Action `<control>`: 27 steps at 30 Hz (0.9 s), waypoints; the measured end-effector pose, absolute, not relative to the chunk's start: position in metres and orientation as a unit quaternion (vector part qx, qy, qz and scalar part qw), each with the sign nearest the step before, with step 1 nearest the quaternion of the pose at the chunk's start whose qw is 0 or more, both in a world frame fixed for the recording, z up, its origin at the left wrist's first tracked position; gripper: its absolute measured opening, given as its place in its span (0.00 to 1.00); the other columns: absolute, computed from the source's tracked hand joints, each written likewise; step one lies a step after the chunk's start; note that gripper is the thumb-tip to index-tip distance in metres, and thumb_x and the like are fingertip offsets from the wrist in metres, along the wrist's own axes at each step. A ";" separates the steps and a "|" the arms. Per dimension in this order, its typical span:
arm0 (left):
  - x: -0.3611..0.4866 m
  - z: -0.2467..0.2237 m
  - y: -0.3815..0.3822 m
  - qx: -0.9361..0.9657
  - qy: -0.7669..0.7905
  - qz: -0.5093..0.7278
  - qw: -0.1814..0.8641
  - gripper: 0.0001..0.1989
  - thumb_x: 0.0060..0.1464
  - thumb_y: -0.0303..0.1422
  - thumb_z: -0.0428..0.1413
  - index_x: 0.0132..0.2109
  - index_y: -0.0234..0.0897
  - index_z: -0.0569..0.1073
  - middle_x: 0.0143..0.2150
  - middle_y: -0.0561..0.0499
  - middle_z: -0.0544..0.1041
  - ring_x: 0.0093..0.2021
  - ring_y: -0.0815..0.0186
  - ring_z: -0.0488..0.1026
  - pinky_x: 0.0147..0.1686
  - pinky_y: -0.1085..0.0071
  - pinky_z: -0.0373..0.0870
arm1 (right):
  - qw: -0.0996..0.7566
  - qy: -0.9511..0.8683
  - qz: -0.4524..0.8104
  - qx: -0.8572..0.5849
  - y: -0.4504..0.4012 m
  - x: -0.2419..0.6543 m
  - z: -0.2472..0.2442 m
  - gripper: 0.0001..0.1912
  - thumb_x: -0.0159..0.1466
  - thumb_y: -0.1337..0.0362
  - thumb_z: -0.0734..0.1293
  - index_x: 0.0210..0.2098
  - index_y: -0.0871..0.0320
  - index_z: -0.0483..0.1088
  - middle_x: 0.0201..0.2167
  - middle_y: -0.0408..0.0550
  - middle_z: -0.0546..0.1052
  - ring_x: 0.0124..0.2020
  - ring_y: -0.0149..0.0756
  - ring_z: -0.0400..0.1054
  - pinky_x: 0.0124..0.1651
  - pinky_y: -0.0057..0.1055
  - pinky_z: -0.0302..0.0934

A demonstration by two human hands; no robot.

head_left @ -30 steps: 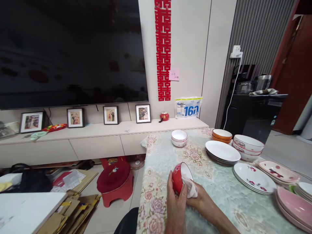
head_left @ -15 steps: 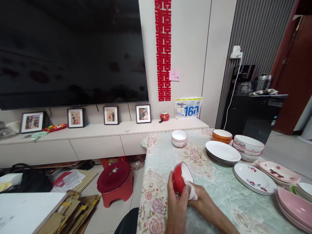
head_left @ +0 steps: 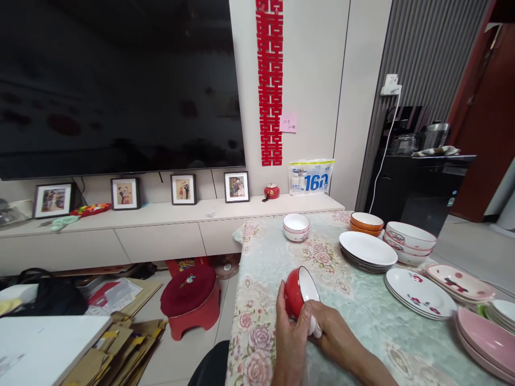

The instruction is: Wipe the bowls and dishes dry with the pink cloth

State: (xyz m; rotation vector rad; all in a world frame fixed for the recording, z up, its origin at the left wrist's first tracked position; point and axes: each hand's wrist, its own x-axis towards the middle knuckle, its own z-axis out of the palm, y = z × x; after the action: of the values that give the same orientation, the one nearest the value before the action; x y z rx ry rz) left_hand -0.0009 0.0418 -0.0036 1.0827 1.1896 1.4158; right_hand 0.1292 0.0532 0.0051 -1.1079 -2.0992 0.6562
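A red bowl (head_left: 294, 294) with a white inside is tilted on its side above the table, its mouth facing right. My left hand (head_left: 290, 335) is closed round its outer wall, with the thumb near the lower rim. My right hand (head_left: 330, 328) holds a white cloth (head_left: 315, 326), bunched and mostly hidden under the fingers, against the bowl's lower rim. Beyond the hands, a small stack of white bowls (head_left: 296, 227) with pink rims stands on the flowered tablecloth (head_left: 261, 300).
On the table's right side are stacked white plates (head_left: 368, 248), orange bowls (head_left: 366, 221), large white bowls (head_left: 409, 238), flower-patterned plates (head_left: 420, 294) and pink dishes (head_left: 488, 338). A red stool (head_left: 189, 300) stands left of the table. A low cabinet (head_left: 161, 238) runs behind.
My right hand has moved up and over the lower rim, covering more of the white cloth. The left hand and the red bowl have barely moved.
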 end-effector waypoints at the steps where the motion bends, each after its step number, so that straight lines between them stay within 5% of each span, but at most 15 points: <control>1: -0.001 -0.002 0.041 0.445 0.492 0.578 0.475 0.44 0.53 0.46 0.59 0.71 0.33 0.52 0.72 0.39 0.57 0.71 0.54 0.54 0.66 0.65 0.57 | 0.350 -0.783 0.298 -0.420 0.052 0.128 0.008 0.06 0.62 0.68 0.63 0.27 0.57 0.66 0.30 0.43 0.72 0.33 0.35 0.64 0.38 0.30 0.58; 6: -0.001 0.004 0.039 0.450 0.514 0.568 0.460 0.43 0.55 0.47 0.57 0.70 0.32 0.52 0.72 0.38 0.56 0.71 0.54 0.54 0.67 0.65 0.55 | 0.421 -0.647 0.511 -0.378 0.050 0.122 0.022 0.09 0.60 0.61 0.69 0.37 0.58 0.69 0.34 0.44 0.74 0.37 0.39 0.67 0.43 0.33 0.63; 15: -0.002 0.001 0.038 0.451 0.502 0.559 0.482 0.43 0.56 0.46 0.57 0.71 0.35 0.50 0.73 0.41 0.55 0.72 0.56 0.54 0.66 0.67 0.56 | 0.324 -0.815 0.224 -0.425 0.054 0.130 0.003 0.05 0.60 0.71 0.61 0.30 0.56 0.65 0.33 0.45 0.72 0.35 0.37 0.65 0.40 0.31 0.58; 23: -0.002 0.005 0.038 0.455 0.510 0.562 0.465 0.43 0.55 0.44 0.57 0.71 0.31 0.51 0.73 0.38 0.54 0.72 0.54 0.52 0.68 0.65 0.53 | 0.417 -0.647 0.507 -0.388 0.049 0.122 0.020 0.06 0.58 0.64 0.68 0.34 0.57 0.66 0.32 0.43 0.72 0.35 0.37 0.65 0.40 0.31 0.61; 27: -0.002 0.004 0.038 0.455 0.515 0.563 0.459 0.42 0.56 0.45 0.57 0.70 0.31 0.51 0.73 0.38 0.54 0.72 0.54 0.52 0.68 0.64 0.53 | 0.390 -0.697 0.461 -0.386 0.050 0.122 0.016 0.05 0.57 0.66 0.67 0.33 0.57 0.66 0.33 0.43 0.71 0.34 0.36 0.64 0.40 0.31 0.61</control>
State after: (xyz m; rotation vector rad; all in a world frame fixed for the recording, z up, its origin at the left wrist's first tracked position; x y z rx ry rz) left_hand -0.0019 0.0383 0.0037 1.1215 1.2673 1.3863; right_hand 0.1222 0.0499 0.0164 -0.9797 -1.7722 1.1718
